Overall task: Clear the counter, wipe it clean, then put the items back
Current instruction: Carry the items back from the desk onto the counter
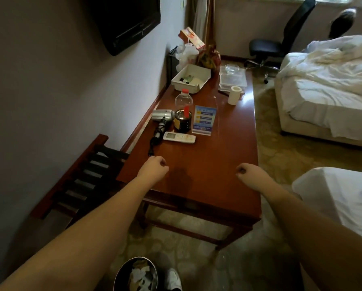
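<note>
Over the near end of the counter (207,164), the left hand (154,165) hovers with fingers curled and holding nothing, just beside the hair dryer (163,116) plug. Behind it stand a remote (179,137), dark jar (182,120), water bottle (183,99), blue card (204,120), and white tray (191,80), its contents hard to read. The right hand (249,172) is likewise clenched on nothing.

Remote (179,137) before ashtray (182,120)

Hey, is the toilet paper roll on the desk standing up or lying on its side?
Upright. The toilet paper roll stands on end on the desk, its hollow core facing up.
</note>
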{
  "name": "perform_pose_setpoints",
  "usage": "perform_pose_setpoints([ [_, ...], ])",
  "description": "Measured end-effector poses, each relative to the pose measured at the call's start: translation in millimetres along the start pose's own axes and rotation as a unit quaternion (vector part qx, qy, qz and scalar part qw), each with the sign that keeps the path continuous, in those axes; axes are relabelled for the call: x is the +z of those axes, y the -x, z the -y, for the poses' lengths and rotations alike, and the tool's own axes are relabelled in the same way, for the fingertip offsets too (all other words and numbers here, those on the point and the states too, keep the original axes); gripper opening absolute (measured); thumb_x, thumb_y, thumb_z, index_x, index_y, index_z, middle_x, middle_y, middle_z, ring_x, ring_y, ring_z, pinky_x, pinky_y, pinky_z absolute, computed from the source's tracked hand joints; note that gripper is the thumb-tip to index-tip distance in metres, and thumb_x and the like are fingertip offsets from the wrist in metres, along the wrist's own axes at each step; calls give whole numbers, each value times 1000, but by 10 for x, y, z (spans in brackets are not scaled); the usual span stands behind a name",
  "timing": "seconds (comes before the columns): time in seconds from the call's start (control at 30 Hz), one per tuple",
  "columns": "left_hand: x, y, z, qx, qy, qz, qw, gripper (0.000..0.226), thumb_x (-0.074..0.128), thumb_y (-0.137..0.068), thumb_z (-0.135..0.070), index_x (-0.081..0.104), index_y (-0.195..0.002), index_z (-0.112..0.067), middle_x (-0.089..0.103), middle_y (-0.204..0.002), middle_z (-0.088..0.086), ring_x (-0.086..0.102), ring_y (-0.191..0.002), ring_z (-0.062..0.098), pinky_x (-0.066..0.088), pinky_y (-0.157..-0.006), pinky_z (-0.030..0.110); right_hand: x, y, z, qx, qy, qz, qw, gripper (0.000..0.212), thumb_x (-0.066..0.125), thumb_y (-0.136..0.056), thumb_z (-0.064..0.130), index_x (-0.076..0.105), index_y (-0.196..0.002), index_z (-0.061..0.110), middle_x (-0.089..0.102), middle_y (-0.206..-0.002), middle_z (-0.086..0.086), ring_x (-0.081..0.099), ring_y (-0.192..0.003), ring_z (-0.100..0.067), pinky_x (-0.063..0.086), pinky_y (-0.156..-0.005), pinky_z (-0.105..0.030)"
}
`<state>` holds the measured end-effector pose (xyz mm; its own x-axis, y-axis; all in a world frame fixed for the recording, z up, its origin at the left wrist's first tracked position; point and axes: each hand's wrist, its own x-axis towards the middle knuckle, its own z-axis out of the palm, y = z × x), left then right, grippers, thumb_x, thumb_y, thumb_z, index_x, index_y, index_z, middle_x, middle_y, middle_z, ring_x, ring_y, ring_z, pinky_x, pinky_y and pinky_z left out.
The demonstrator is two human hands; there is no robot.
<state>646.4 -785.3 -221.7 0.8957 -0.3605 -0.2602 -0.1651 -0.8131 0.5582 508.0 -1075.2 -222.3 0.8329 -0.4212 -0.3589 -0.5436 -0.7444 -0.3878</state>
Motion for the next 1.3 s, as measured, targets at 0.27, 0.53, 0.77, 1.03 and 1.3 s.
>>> perform_pose_setpoints([
  [0.27, 1, -973, -184, -5, -38, 29, 999, 37, 59, -92, -26, 55, -128, -18, 46, -130, 3, 54, -98, 18, 50, -76, 30, -181, -874, 34, 34, -59, 26, 997, 35, 51, -98, 26, 51, -131, 15, 57, -108, 1, 56, -68, -8, 38, -50, -18],
  [0.53, 289, -1807, -381, -31, -113, 39, 992, 41, 60, -89, -26, 53, -128, -17, 45, -133, 5, 44, -119, 23, 46, -96, 39, -227, -1991, 66, 43, -115, 37, 992, 29, 53, -96, 23, 54, -125, 20, 58, -95, 7, 62, -71, -11, 46, -52, -19],
  [0.77, 528, -2407, -454, -11, -219, 56, 974, 67, 64, -85, -25, 35, -145, -18, 31, -150, 6, 27, -139, 26, 26, -111, 41, -75, -2938, 190, 23, -93, 60, 994, 48, 59, -92, 20, 43, -138, 20, 53, -132, -3, 57, -103, -14, 53, -81, -29],
  [1.03, 686, -2797, -427, 26, -283, 118, 951, 76, 63, -88, -23, 21, -151, -21, 19, -158, 4, 11, -147, 26, 9, -118, 43, 123, -3428, 239, -46, -91, 28, 994, 45, 60, -90, 27, 48, -133, 26, 53, -131, 2, 50, -118, -17, 46, -99, -44],
  [1.3, 741, -2863, -478, 40, -341, 112, 933, 60, 56, -88, -17, 36, -144, -20, 41, -143, 4, 35, -132, 24, 21, -110, 42, 202, -3487, 282, -79, -106, 3, 991, 30, 54, -95, 23, 59, -125, 20, 60, -119, 3, 53, -101, -9, 46, -85, -27],
])
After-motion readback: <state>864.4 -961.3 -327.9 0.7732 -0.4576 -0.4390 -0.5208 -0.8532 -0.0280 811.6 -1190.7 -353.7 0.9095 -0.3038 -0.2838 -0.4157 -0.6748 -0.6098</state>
